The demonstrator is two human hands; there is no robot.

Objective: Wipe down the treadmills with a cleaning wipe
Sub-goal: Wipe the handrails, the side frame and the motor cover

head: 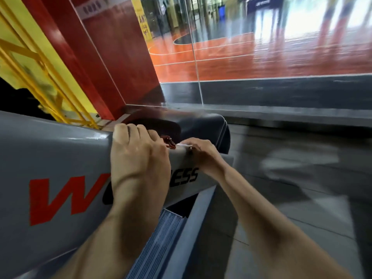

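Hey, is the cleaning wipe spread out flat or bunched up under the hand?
Cannot tell. Only a small white edge of the wipe shows at the fingertips of the right hand on the grey treadmill arm; the rest is hidden.

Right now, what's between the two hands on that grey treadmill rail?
In the head view, a small red clip-like object sits on the grey treadmill rail between the left hand and right hand; its identity is unclear.

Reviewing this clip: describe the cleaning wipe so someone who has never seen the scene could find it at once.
Start at the big grey treadmill arm with red and black lettering that crosses the left of the view. Follow its top edge right, past the left hand and a small red clip-like piece, to the right hand. The wipe is the thin white sliver under those fingertips, the only white thing on the grey.
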